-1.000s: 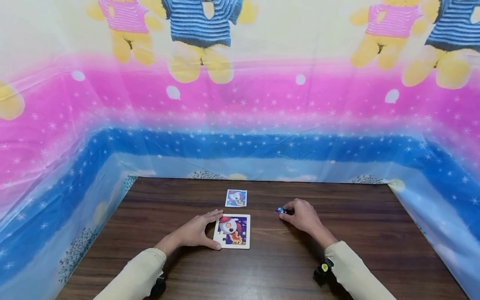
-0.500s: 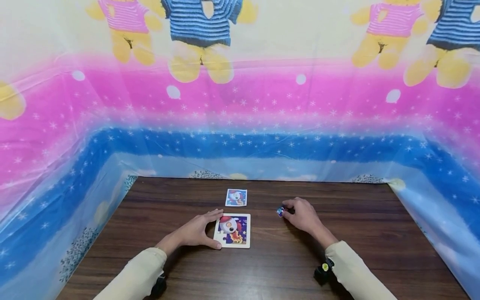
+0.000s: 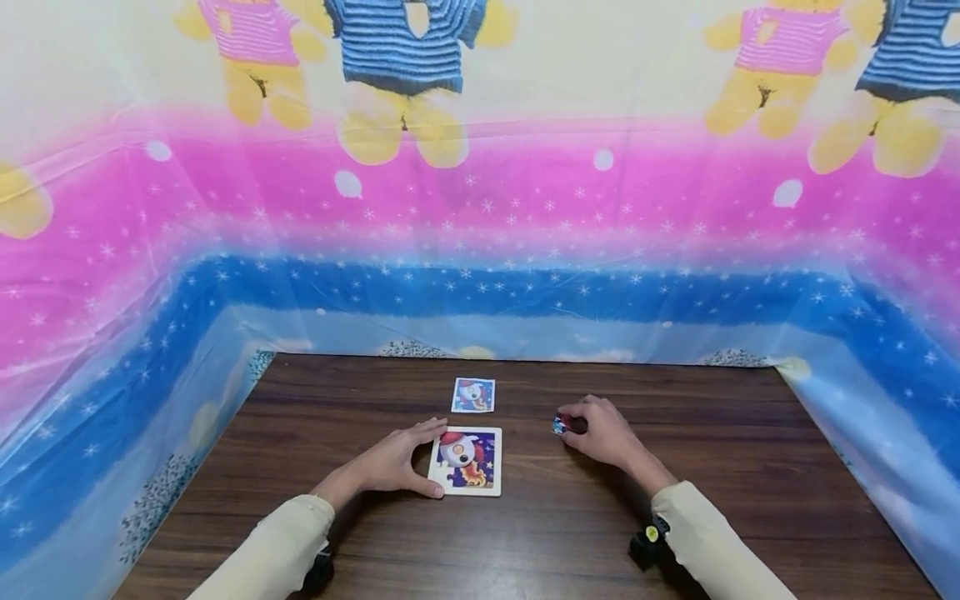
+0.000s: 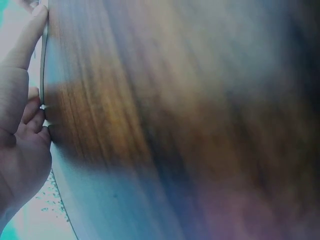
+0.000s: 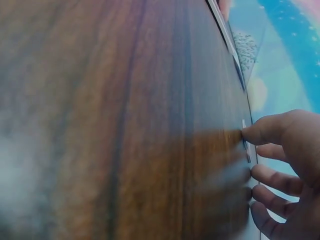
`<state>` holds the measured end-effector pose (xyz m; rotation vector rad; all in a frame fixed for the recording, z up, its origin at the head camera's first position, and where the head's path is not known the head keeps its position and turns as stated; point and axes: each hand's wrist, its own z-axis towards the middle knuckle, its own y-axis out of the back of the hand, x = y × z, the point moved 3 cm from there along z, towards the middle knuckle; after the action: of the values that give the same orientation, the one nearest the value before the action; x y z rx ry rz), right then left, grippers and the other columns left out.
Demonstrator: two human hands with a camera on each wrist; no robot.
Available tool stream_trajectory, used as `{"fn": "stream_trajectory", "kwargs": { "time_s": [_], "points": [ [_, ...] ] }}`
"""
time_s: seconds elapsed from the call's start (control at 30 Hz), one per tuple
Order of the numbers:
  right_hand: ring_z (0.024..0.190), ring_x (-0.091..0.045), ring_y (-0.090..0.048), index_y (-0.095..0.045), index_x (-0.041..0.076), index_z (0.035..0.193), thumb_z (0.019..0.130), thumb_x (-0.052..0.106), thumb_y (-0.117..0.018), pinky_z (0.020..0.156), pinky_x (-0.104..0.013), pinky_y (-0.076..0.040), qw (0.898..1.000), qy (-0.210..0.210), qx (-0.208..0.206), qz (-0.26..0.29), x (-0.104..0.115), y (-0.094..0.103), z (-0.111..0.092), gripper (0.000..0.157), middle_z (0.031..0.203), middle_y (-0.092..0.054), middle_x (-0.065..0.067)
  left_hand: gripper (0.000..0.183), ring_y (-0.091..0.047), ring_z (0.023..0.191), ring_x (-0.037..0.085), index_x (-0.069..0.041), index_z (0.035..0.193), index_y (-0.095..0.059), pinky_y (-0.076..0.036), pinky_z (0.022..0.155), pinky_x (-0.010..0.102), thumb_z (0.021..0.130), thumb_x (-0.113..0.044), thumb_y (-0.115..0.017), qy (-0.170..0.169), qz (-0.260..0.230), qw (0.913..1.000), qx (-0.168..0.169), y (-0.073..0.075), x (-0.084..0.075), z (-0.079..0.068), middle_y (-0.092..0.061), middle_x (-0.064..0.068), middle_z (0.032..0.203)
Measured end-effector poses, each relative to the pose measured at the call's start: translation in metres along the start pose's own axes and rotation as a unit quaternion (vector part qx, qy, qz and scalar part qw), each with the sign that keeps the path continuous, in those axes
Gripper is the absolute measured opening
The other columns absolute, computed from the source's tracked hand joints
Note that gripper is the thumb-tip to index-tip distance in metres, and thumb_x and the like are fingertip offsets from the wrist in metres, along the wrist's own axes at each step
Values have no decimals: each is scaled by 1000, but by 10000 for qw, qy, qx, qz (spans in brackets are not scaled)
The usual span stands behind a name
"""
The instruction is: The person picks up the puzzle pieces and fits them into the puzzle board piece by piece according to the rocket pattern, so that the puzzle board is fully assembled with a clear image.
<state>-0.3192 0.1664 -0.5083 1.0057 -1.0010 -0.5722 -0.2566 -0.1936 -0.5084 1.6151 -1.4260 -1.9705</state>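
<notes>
My left hand (image 3: 395, 457) holds the left side of a square jigsaw puzzle tray (image 3: 497, 462), thumb at its lower left corner and fingers at its upper left. Inside the tray is a rocket picture on purple, with a pale gap at the lower left. My right hand (image 3: 606, 429) pinches a small puzzle piece (image 3: 559, 425) between thumb and fingers, right of the tray; blue and red show on it. In the right wrist view the piece (image 5: 246, 142) appears edge-on at the thumb tip, its face hidden.
Behind the tray lies a small picture card (image 3: 474, 396) with a similar rocket. Both lie on a dark wooden table (image 3: 525, 546). A patterned cloth (image 3: 480, 292) with bears and snowflakes hangs around the back and sides.
The puzzle piece has turned in my right fingers, from a dark purple look to blue and red. My left hand and the tray stay put.
</notes>
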Motion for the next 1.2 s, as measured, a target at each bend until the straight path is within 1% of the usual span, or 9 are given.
{"fn": "stream_trajectory", "kwargs": {
  "time_s": [0.1, 0.27, 0.47, 0.6, 0.77, 0.97, 1.03, 1.2],
  "points": [
    [90, -16, -56, -76, 10, 120, 87, 24, -83, 79, -41, -49, 9999, -79, -97, 32, -3, 0, -2, 37, 101, -67, 0, 104, -25, 154, 35, -10, 159, -37, -27, 119, 62, 78, -52, -86, 19, 26, 10000, 2, 0, 0, 0, -30, 7, 167],
    [94, -20, -58, -80, 13, 111, 87, 28, -83, 83, -45, -49, 9994, -304, -141, 109, -5, 1, -4, 29, 100, -67, 1, 104, -25, 154, 35, -11, 159, -38, -26, 118, 63, 78, -53, -86, 66, 10, 10000, 10, 0, 0, -1, -29, 8, 167],
    [93, -22, -57, -81, 17, 112, 87, 30, -83, 79, -44, -49, 9990, -424, -46, 91, -5, 1, -4, 28, 99, -64, 1, 104, -25, 153, 36, -10, 159, -37, -25, 118, 64, 78, -52, -86, 66, 9, 10000, 23, 0, -1, -2, -29, 9, 167],
    [94, -21, -57, -81, 18, 112, 88, 31, -83, 80, -44, -50, 9993, -380, -40, 20, -5, 1, -3, 27, 100, -65, 2, 104, -25, 154, 35, -11, 159, -37, -25, 119, 63, 78, -53, -86, 54, 15, 10000, 18, 0, -1, -2, -29, 8, 167],
    [95, -20, -60, -81, 17, 111, 88, 29, -83, 81, -45, -51, 9997, -222, -52, -28, -3, 1, -1, 26, 102, -68, 2, 104, -24, 154, 35, -11, 159, -37, -26, 119, 62, 78, -53, -86, 58, 32, 10000, 15, 0, -1, -2, -29, 7, 167],
    [93, -15, -64, -80, 18, 113, 88, 26, -82, 79, -43, -54, 9995, -263, -16, 186, 8, -2, 2, 26, 104, -73, 2, 103, -26, 153, 36, -11, 159, -38, -27, 118, 62, 78, -52, -87, 46, 22, 10000, 9, 0, 0, -2, -29, 8, 167],
    [95, -15, -65, -80, 18, 113, 88, 27, -82, 82, -44, -54, 9992, -312, -13, 268, 13, -4, 1, 27, 106, -74, 2, 103, -26, 153, 36, -11, 159, -38, -27, 118, 63, 78, -52, -87, 34, 9, 10000, 11, 0, 0, -2, -29, 9, 167],
    [99, -18, -64, -80, 19, 112, 88, 30, -82, 87, -46, -54, 9991, -240, -125, 312, 33, -7, 1, 27, 105, -73, 3, 103, -26, 153, 36, -11, 159, -38, -27, 118, 62, 78, -51, -87, 14, -7, 10000, 4, 0, 0, -2, -29, 8, 167]
  ]
}}
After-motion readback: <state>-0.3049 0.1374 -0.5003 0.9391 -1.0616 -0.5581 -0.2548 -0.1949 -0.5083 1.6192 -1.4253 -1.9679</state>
